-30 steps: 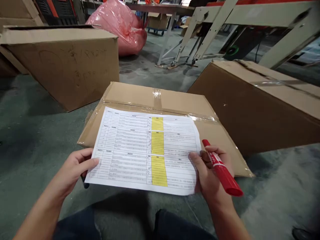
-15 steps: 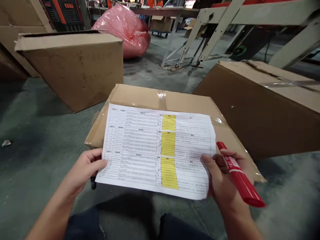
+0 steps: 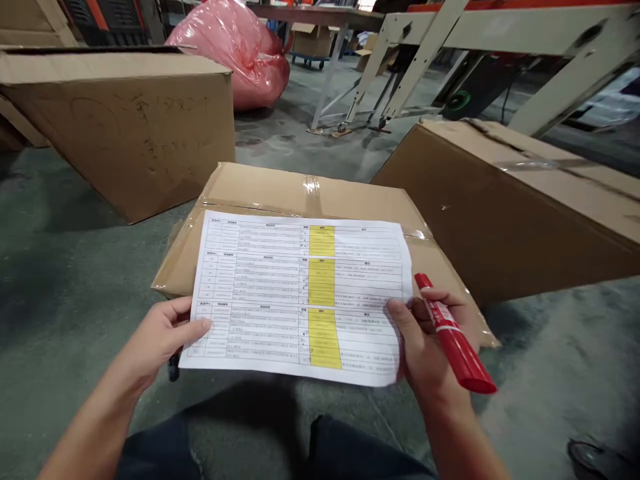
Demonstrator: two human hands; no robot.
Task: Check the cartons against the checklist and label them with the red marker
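I hold a white printed sheet (image 3: 280, 293) with table rows and yellow highlighted cells in both hands, over a flat taped cardboard box (image 3: 310, 193) on the floor. My left hand (image 3: 160, 337) pinches the sheet's lower left edge; a small dark object shows just under that hand, too hidden to name. My right hand (image 3: 425, 340) pinches the lower right edge and also grips a thick red marker (image 3: 453, 337), which points away from me. My knees in dark trousers show at the bottom.
A large open cardboard box (image 3: 125, 127) stands at the back left and another big box (image 3: 505, 207) at the right. Behind are a pink plastic bag (image 3: 235, 47), a metal table frame (image 3: 400, 73) and a grey-green concrete floor (image 3: 65, 267).
The view swung right and then back left. Both hands keep the same hold on the sheet and marker; the sheet stays over the taped box.
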